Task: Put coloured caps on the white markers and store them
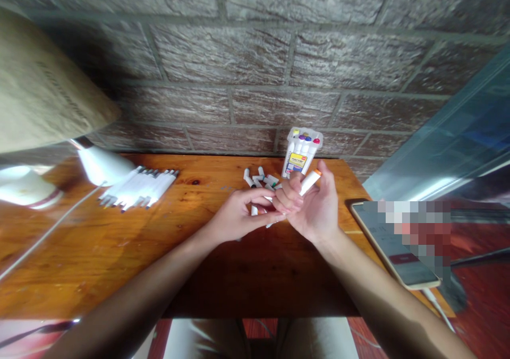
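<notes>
A white marker (309, 184) with an orange end slants up to the right in my right hand (314, 210). The fingers of that hand curl round its barrel, while the thumb stands away from it. From the left, the thumb and index finger of my left hand (235, 215) close in on the marker's lower end, which is mostly hidden by fingers. Behind and under the hands lie several loose marker caps (247, 177), white with coloured bits. A clear plastic case (297, 160) with a yellow label stands just beyond, holding several white markers with coloured ends.
Several white markers (137, 189) lie in a row on the wooden table (191, 274) at the left, beside a lamp (98, 162) with its cable. A phone (392, 253) on a charging cable lies at the right edge. A brick wall (255, 67) rises behind.
</notes>
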A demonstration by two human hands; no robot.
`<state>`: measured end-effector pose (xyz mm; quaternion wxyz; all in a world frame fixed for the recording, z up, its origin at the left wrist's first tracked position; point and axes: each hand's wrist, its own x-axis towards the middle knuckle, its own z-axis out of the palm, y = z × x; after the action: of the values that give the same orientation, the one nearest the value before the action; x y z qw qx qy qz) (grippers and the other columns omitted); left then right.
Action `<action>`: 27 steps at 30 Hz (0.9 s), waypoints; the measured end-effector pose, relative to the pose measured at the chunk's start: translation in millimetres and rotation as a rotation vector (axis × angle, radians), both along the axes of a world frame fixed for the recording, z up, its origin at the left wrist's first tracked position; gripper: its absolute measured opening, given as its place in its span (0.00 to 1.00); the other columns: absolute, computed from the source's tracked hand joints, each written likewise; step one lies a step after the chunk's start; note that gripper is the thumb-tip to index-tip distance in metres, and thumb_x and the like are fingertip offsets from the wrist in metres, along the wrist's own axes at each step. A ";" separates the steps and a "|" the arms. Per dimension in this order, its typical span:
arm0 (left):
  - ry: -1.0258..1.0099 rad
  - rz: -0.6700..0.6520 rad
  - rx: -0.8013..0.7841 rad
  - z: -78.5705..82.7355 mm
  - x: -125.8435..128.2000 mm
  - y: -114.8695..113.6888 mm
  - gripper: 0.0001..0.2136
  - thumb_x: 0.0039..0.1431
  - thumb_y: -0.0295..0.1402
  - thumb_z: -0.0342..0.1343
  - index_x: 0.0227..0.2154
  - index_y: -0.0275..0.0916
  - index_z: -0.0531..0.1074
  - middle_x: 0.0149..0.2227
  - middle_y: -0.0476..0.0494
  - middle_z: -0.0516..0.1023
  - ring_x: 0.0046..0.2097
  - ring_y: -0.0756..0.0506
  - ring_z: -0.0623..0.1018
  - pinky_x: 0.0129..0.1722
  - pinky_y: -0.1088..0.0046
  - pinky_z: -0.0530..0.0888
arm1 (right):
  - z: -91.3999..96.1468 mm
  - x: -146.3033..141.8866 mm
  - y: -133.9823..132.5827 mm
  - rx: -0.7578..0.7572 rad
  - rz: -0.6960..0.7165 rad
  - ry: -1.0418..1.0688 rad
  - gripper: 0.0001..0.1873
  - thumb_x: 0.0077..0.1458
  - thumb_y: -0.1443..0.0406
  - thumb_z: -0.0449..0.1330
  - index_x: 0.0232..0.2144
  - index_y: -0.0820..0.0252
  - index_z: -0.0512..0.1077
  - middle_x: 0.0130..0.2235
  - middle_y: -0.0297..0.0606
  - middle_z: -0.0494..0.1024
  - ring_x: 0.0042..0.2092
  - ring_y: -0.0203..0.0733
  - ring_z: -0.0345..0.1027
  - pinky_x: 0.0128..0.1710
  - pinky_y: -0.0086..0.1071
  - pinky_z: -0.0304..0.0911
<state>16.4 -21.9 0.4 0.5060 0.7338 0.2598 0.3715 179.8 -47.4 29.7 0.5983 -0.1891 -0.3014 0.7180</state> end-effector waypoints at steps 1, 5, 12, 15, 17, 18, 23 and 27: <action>0.003 -0.021 -0.014 0.6 0.3 -0.5 0.12 0.55 0.35 0.67 0.40 0.35 0.78 0.39 0.41 0.86 0.41 0.43 0.84 0.44 0.70 0.79 | 0.3 -0.6 -0.2 0.003 0.015 -0.007 0.35 0.62 0.39 0.47 0.17 0.58 0.64 0.16 0.28 0.55 0.18 0.32 0.48 0.21 0.28 0.54; 0.021 -0.055 -0.051 2.4 0.9 -2.3 0.10 0.55 0.34 0.66 0.39 0.35 0.79 0.39 0.41 0.86 0.42 0.43 0.84 0.45 0.70 0.79 | -0.4 -0.6 -1.7 0.026 0.064 -0.041 0.35 0.61 0.39 0.47 0.19 0.59 0.67 0.17 0.28 0.57 0.19 0.32 0.49 0.23 0.29 0.56; 0.002 -0.049 -0.065 -1.7 -0.6 -1.2 0.17 0.58 0.35 0.64 0.49 0.36 0.74 0.40 0.42 0.85 0.42 0.45 0.84 0.44 0.72 0.78 | -0.5 3.6 2.6 0.064 -0.025 -0.150 0.31 0.62 0.42 0.52 0.21 0.59 0.71 0.21 0.34 0.67 0.24 0.36 0.61 0.25 0.31 0.61; 0.026 -0.020 -0.084 -3.8 -1.7 -2.0 0.24 0.60 0.36 0.62 0.58 0.37 0.68 0.38 0.42 0.84 0.39 0.45 0.84 0.41 0.72 0.78 | -4.5 7.0 8.6 0.096 -0.247 -0.273 0.26 0.60 0.45 0.59 0.22 0.59 0.73 0.25 0.35 0.72 0.29 0.37 0.66 0.31 0.31 0.65; 0.052 -0.024 -0.071 -3.6 -1.9 -3.0 0.21 0.60 0.36 0.62 0.56 0.37 0.71 0.38 0.41 0.84 0.39 0.44 0.84 0.39 0.73 0.78 | -10.2 9.3 12.5 0.113 -0.388 -0.351 0.22 0.57 0.48 0.63 0.23 0.58 0.75 0.27 0.34 0.74 0.31 0.36 0.68 0.33 0.29 0.66; 0.064 -0.035 -0.061 -2.8 -1.8 -3.5 0.18 0.60 0.36 0.62 0.52 0.36 0.73 0.38 0.41 0.84 0.39 0.44 0.84 0.38 0.73 0.78 | -13.5 10.1 14.0 0.116 -0.430 -0.380 0.20 0.56 0.49 0.65 0.24 0.58 0.76 0.27 0.34 0.75 0.32 0.36 0.68 0.33 0.28 0.65; -0.018 -0.137 -0.212 4.4 -1.5 -5.2 0.11 0.61 0.36 0.61 0.43 0.36 0.77 0.38 0.41 0.85 0.39 0.44 0.84 0.41 0.71 0.79 | -23.7 9.1 14.3 0.139 -0.394 -0.468 0.19 0.56 0.49 0.65 0.28 0.59 0.79 0.24 0.32 0.73 0.27 0.34 0.65 0.27 0.27 0.62; -0.105 -0.313 -0.471 7.6 -4.6 -4.7 0.16 0.61 0.39 0.62 0.49 0.38 0.76 0.35 0.40 0.85 0.36 0.42 0.85 0.39 0.67 0.81 | -20.8 5.4 9.2 0.177 -0.280 -0.499 0.20 0.58 0.50 0.64 0.34 0.61 0.81 0.22 0.29 0.71 0.23 0.29 0.59 0.24 0.24 0.58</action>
<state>11.8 -26.5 7.9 0.7264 0.6071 0.1958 0.2557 185.2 -38.2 8.9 0.6131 -0.3464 -0.4715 0.5309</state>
